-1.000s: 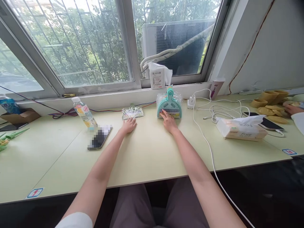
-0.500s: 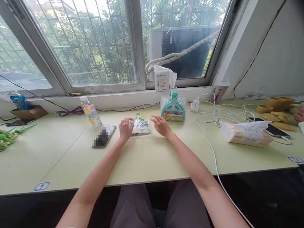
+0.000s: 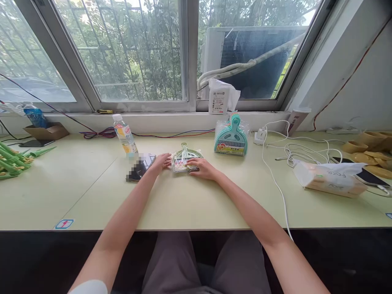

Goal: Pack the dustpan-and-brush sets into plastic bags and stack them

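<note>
A small clear plastic packet (image 3: pixel 185 157) holding a green mini dustpan set lies flat on the pale green table (image 3: pixel 196 200). My left hand (image 3: pixel 161 162) grips its left edge, thumb and fingers closed on the wrapping. My right hand (image 3: pixel 202 167) lies on the packet's right front corner, fingers curled over it. Behind and to the right, a stack of teal mini dustpan and brush sets (image 3: pixel 230 139) in plastic leans near the window sill.
A phone (image 3: pixel 140 168) and a drink bottle (image 3: pixel 124 134) are just left of my left hand. A tissue pack (image 3: pixel 330 181), white cables (image 3: pixel 294 148), another phone and yellow bowls (image 3: pixel 361 143) lie to the right. Green plastic pieces (image 3: pixel 12 158) sit far left.
The small packet came from the back of the table toward me under my left hand. My right hand left the teal dustpan stack and came down on the packet's right side.
</note>
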Tool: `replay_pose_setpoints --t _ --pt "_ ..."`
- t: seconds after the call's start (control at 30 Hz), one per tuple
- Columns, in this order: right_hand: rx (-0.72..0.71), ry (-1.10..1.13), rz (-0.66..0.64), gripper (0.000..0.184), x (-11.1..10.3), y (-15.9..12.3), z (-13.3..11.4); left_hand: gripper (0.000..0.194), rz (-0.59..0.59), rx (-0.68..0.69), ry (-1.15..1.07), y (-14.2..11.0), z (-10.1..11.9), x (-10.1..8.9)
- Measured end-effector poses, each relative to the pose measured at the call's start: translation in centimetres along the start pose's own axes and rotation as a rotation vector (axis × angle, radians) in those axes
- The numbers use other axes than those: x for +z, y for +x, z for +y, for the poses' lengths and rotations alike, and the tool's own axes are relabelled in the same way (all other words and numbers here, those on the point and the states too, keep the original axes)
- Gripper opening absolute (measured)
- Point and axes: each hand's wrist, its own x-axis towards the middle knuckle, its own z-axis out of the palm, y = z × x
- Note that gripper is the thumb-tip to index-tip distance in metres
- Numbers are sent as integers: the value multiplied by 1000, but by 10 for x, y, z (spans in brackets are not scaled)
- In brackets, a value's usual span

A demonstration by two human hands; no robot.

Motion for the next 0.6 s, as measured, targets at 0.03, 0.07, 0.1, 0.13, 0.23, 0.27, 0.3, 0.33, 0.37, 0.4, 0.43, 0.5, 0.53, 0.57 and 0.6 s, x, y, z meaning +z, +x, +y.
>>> replay_pose_setpoints --t 0.03,0.07,0.1,0.13,0.23,0.27,0.3,0.33,0.37,0.4,0.43,0.5,0.53,0.57,0.6 --pt "-1 9 2 42 0 0 1 24 -29 -34 -4 -4 2 0" --pt "-1 16 3 44 0 0 2 22 -64 -72 5 -7 4 1" --pt "-1 21 2 47 0 -1 3 21 -111 -107 25 -10 5 2" --pt "-2 23 -2 50 1 0 4 20 -169 -125 48 -13 5 4" --pt "-16 22 -16 54 4 0 6 19 -277 -127 81 -18 4 8" --pt "-23 17 -16 54 5 0 6 19 -276 -123 73 -18 4 9" --pt "-28 4 -6 52 6 1 6 18 -265 -122 58 -18 4 10" --pt "-32 -19 16 49 8 1 5 17 -253 -122 42 -17 3 11" --pt "-37 -55 47 46 9 1 3 17 -249 -120 27 -17 3 11" --pt "-49 -101 78 44 10 0 1 18 -252 -113 11 -16 2 12" --pt "-70 -154 103 41 11 0 -2 20 -258 -97 -7 -15 1 12" --pt "-134 -259 112 37 12 0 -9 29 -255 -43 -54 -13 -1 13" --pt "-168 -297 95 36 12 0 -12 34 -245 -15 -79 -11 -3 13" --pt "-195 -322 73 35 12 0 -14 38 -231 12 -103 -10 -4 12" --pt "-210 -332 51 34 12 0 -16 42 -217 37 -123 -10 -5 12"
